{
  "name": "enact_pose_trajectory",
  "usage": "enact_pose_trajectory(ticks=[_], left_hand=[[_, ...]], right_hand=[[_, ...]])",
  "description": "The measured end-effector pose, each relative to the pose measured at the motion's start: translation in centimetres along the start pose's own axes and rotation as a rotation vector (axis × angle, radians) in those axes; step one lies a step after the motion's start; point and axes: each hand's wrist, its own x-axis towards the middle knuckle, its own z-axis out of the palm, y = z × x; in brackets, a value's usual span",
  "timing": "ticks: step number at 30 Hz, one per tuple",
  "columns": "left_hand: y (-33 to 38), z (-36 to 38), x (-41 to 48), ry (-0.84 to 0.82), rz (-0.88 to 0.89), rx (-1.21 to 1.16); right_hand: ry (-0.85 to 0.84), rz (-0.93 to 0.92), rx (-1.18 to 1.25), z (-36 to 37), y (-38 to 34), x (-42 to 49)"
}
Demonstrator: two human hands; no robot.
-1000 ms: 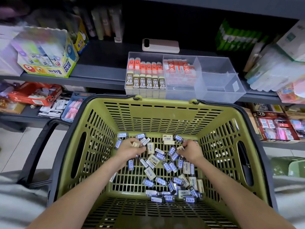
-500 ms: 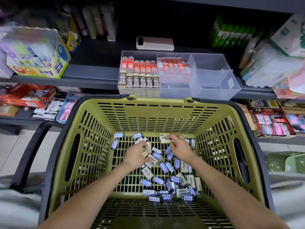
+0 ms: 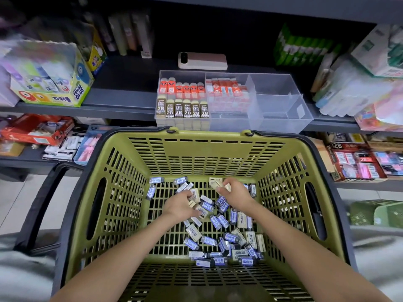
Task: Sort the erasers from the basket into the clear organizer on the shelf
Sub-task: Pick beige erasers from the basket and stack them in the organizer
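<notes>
Left hand and right hand each clutch cream erasers (blue-sleeved ones lie loose) inside the green basket.

The olive-green slotted plastic basket fills the lower centre of the frame; small rectangular paper-sleeved erasers lie scattered on its floor. Directly above, the clear plastic compartmented organizer sits on the dark grey metal shelf, a flat pinkish phone behind it, a yellow-green cardboard glue box at upper left.

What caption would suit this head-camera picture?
Left hand and right hand gather erasers from the green basket below the clear organizer.
</notes>
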Motion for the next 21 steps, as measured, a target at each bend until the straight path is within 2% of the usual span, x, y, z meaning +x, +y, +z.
enact_pose_trajectory(ticks=[5,10,13,16,18,21], left_hand=[[0.2,-2.4,-1.2,-0.004,0.049,-0.271],[4.0,-6.6,-3.9,-0.059,0.137,-0.556],[7.0,-9.8,-6.2,-0.077,0.260,-0.667],[10.0,-12.5,-7.9,-0.060,0.365,-0.773],[12.0,-13.8,-8.4,-0.008,0.412,-0.796],[14.6,-15.2,-8.2,0.066,0.463,-0.827]], right_hand=[[0.013,0.008,0.403,-3.4,-3.1,-2.8],[0.041,-0.235,0.550,-8.4,-7.6,-7.1],[0.194,-0.376,0.566,-12.7,-9.1,-8.8],[0.503,-0.474,0.436,-17.3,-9.9,-8.0],[0.686,-0.507,0.222,-19.8,-10.3,-6.1],[0.847,-0.473,-0.134,-22.3,-10.9,-2.0]])
